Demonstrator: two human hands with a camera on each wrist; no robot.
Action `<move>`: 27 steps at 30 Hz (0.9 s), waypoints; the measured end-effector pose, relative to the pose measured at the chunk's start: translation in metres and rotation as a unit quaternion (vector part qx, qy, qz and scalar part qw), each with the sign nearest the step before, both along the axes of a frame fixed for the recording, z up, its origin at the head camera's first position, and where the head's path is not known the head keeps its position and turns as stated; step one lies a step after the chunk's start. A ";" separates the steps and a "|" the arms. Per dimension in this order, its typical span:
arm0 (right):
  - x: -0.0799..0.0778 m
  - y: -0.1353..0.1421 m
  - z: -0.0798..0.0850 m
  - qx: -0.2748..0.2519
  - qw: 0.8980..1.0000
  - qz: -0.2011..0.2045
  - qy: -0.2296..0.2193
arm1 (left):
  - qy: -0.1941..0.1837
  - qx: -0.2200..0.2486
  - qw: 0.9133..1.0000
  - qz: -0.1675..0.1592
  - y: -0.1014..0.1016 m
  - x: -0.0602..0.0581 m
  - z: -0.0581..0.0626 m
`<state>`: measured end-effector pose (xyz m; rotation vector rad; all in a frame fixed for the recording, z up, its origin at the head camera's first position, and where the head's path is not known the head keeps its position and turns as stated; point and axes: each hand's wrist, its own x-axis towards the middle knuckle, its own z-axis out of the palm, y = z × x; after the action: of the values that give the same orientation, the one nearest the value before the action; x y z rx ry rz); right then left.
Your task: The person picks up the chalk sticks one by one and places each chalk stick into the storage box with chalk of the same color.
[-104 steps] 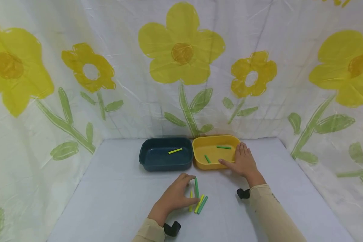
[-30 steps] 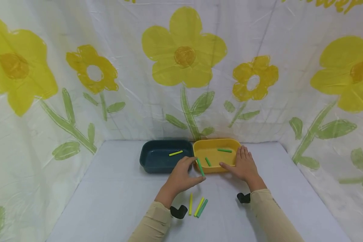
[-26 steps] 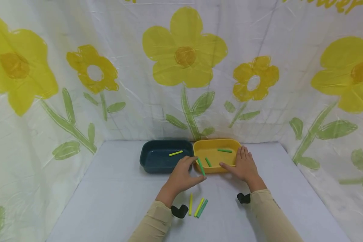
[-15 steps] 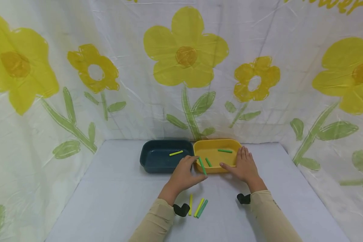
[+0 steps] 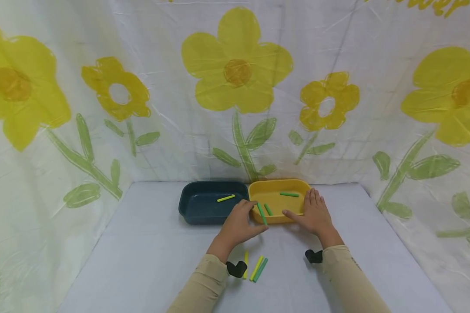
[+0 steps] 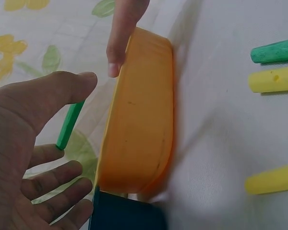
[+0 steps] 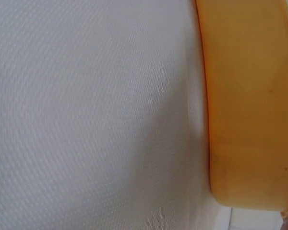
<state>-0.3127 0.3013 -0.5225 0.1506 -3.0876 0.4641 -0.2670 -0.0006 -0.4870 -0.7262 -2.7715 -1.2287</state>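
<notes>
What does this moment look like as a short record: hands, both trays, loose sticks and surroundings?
Left hand: pinches a green stick near the yellow tray
Right hand: rests against the yellow tray's right side
Yellow tray contents: two green sticks
Dark tray contents: one yellow stick
Tray layout: side by side, dark one left
Loose on table: two loose yellow sticks, one loose green stick
Backdrop: white, yellow flowers
</notes>
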 end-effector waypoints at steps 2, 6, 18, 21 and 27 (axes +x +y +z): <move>0.000 -0.001 0.000 0.000 1.000 -0.001 0.002 | 0.003 -0.008 1.000 0.001 0.001 -0.002 -0.001; 0.000 -0.001 0.001 0.000 1.000 -0.004 0.003 | 0.011 -0.021 1.000 0.010 0.003 -0.004 -0.002; 0.002 -0.001 0.002 -0.001 1.000 -0.004 0.002 | 0.002 -0.013 1.000 0.013 0.007 -0.009 -0.003; 0.002 -0.001 0.002 0.001 1.000 -0.003 -0.001 | -0.001 -0.014 1.000 0.015 0.008 -0.009 -0.002; 0.001 0.000 0.001 0.001 1.000 -0.004 0.002 | 0.003 -0.019 1.000 0.018 0.010 -0.011 -0.002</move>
<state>-0.3116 0.3016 -0.5215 0.1389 -3.0840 0.4588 -0.2781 0.0093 -0.4894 -0.6775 -2.7964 -1.1694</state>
